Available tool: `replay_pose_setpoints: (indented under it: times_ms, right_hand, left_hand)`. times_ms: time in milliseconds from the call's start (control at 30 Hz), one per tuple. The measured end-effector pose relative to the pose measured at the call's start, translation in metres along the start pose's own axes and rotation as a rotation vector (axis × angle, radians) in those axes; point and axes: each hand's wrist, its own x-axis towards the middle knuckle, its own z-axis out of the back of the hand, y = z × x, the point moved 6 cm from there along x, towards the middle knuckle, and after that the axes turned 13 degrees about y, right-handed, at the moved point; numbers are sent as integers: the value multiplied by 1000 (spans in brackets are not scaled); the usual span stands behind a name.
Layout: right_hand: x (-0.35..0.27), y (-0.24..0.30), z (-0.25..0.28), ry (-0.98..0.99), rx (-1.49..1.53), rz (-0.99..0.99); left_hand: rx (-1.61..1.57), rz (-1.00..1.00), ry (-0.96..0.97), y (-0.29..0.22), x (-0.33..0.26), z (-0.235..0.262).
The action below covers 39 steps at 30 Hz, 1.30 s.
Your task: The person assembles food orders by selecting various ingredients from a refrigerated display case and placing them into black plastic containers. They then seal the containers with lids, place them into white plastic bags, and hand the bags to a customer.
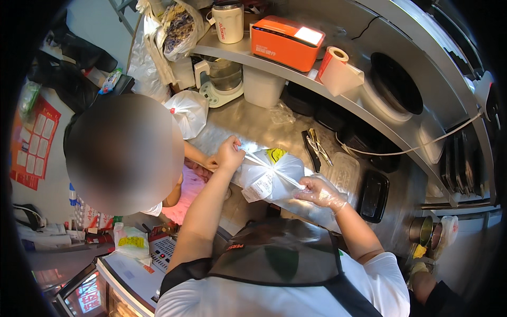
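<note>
The white plastic bag (272,177) sat on the steel counter (248,124), with a paper receipt (257,187) on its near side. Your left hand (229,153) was closed around one twisted handle of the bag. Your right hand (319,193), in a clear glove, pinched the other handle, stretched taut between both hands. Just beyond the bag lay one pair of tongs (316,148), one clear lidded container (343,171) and one black tray (374,195). A second tied white bag (189,112) stood to your left, near the counter's edge. Another person (124,153) crowded that left side. One shelf (296,74) overhung the counter, carrying one orange box (285,42), one paper roll (338,71) and one mug (228,22).
</note>
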Motion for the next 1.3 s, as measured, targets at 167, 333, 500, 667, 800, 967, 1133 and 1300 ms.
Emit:
replay_pose_setpoints:
  times_ms: [167, 333, 500, 667, 800, 967, 1133, 1300]
  right_hand:
    - [17, 14, 17, -233, 849, 372]
    - [53, 78, 2, -376, -84, 448]
    - [28, 102, 6, -679, -315, 631]
    - [17, 101, 10, -649, -277, 559]
    - [18, 95, 12, -659, -315, 513]
    - [10, 116, 19, -588, -562, 496]
    - [17, 100, 27, -284, -137, 368]
    - [33, 95, 33, -61, 86, 368]
  left_hand:
    - [-875, 31, -98, -31, -11, -5]
    - [-246, -345, 200, -149, -53, 19]
    - [43, -709, -67, -159, -112, 94]
    - [422, -386, -341, -106, -135, 153]
    - [616, -320, -319, -81, -128, 166]
    - [521, -420, -359, -88, -113, 174]
    - [-492, -173, 127, -87, -72, 102]
    - [-21, -192, 376, -101, -26, 11]
